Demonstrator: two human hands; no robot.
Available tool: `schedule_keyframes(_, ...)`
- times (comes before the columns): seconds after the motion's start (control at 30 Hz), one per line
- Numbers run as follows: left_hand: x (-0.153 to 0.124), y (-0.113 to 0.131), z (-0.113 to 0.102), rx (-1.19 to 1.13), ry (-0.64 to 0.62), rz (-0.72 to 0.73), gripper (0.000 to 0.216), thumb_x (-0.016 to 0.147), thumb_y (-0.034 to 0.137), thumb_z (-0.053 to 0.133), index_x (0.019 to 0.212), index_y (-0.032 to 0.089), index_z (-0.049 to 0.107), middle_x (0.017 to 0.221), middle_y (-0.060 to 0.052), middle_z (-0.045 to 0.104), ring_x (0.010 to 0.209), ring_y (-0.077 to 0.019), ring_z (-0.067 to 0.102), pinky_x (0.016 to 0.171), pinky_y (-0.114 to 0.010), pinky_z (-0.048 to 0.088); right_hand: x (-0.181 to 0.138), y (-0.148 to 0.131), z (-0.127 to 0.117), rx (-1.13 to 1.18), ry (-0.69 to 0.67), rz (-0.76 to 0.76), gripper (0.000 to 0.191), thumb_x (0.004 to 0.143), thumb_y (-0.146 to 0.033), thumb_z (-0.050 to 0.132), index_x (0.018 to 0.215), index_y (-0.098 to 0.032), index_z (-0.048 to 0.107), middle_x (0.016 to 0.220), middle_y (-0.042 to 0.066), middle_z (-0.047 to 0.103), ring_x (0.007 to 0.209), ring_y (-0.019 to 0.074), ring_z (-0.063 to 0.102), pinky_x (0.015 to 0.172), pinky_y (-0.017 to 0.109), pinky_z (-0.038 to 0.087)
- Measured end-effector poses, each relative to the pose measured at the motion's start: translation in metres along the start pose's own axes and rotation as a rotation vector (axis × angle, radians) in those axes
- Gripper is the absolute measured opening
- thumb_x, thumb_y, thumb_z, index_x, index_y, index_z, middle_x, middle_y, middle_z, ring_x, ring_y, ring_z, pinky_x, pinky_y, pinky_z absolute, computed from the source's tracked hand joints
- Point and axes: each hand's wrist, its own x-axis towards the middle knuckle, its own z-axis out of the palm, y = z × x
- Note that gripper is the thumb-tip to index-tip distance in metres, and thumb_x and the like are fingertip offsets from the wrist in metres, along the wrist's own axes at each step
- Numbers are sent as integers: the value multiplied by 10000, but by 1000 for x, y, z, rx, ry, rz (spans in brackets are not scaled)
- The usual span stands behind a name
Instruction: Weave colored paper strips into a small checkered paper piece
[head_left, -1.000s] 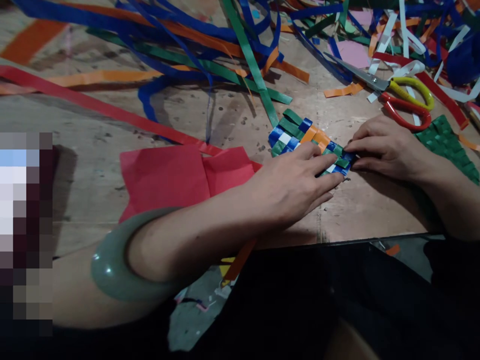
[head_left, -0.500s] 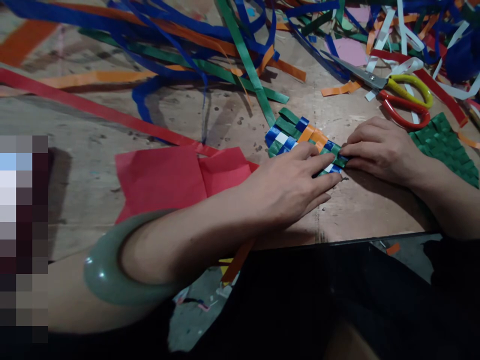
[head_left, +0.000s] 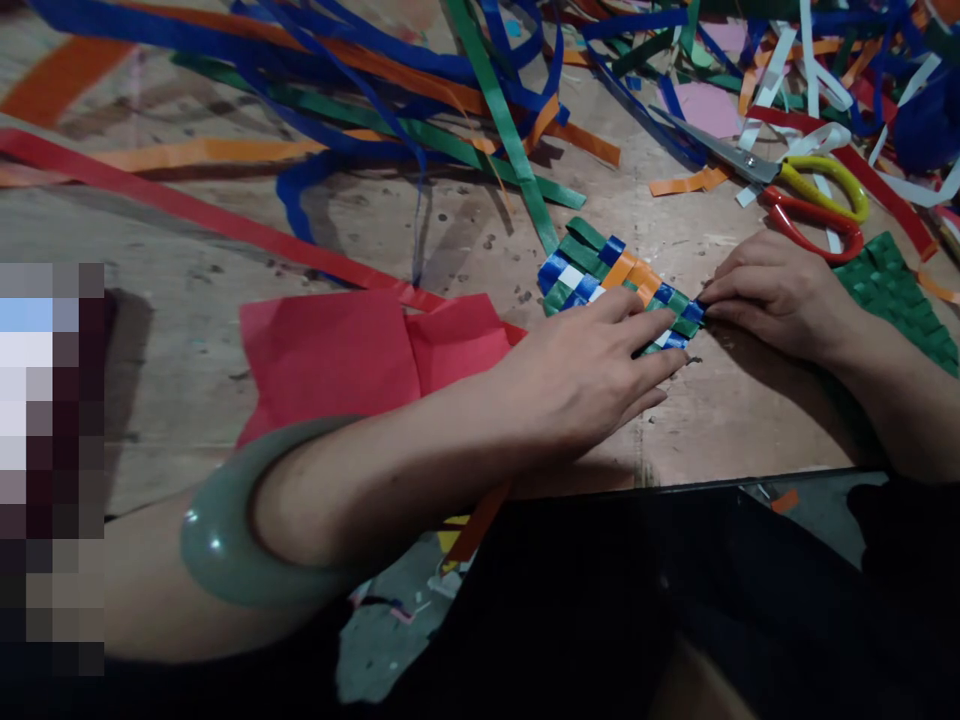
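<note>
A small woven piece of ribbon strips (head_left: 631, 272) in green, blue, orange and white lies on the wooden table. My left hand (head_left: 600, 362) rests flat across its near side, fingers stretched out and pressing it down; the palm hides part of the weave. At the right corner my right hand (head_left: 776, 290) pinches the blue strip end (head_left: 699, 310) between thumb and fingers. From the weave's far left edge a long green strip (head_left: 504, 120) runs away up the table. Just beyond my right hand lie scissors (head_left: 795, 190) with yellow and red handles, blades apart.
Red paper (head_left: 330, 350) sits beside my left forearm, with a long red strip (head_left: 195, 215) behind it. Blue, orange and green strips (head_left: 360, 70) tangle at the back. A green woven piece (head_left: 904, 300) lies under my right arm. The table edge (head_left: 675, 487) runs close in front.
The whole view has shifted slightly. My right hand's fingers have drawn a little away from the weave's corner, pinching at its tip; my left hand stays on the weave.
</note>
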Motion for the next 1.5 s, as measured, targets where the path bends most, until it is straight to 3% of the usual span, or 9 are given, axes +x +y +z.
schedule_keyframes(0.4,-1,1,0,-21,22,-7,386,1077,304,417,1236,155,736,1333,-179,704,1153,-307,671,987,-456,559,4,-3,-3,-8,25,-54,378,1056,-430,462,1042,-242,790,936,79,764,897,238,681,822,415,531)
schedule_keyframes(0.67,-2,2,-2,2,14,16,355,1067,268,443,1234,124,721,1249,-171,743,1144,-299,695,987,-445,576,6,-17,2,-147,-18,-82,380,1053,-379,459,1106,-248,812,971,100,742,918,260,639,791,435,546)
schedule_keyframes(0.83,-2,2,-2,-22,13,4,332,1065,250,451,1116,91,738,1169,-165,769,1073,-283,708,962,-425,576,6,-17,3,-97,-42,-26,344,1043,-376,473,1085,-285,801,1013,86,743,976,270,640,831,444,542)
schedule_keyframes(1.1,-3,0,1,-34,14,-2,341,1066,261,453,1113,88,744,1148,-164,776,1063,-290,709,953,-426,578,14,-18,6,70,14,46,282,1028,-352,523,1033,-248,785,998,69,774,969,243,682,919,438,527)
schedule_keyframes(1.27,-2,1,1,-39,13,-1,335,1067,272,467,1125,90,742,1146,-157,776,1088,-288,709,975,-429,572,15,-14,6,169,17,94,347,1042,-410,497,1156,-250,784,991,64,780,933,219,683,878,387,535)
schedule_keyframes(1.5,-1,1,-1,-49,-11,-3,352,1068,261,444,1124,80,741,1151,-160,771,1094,-300,702,990,-440,568,17,-12,2,202,-48,89,322,1027,-419,510,1094,-304,804,997,48,772,922,213,680,885,381,533)
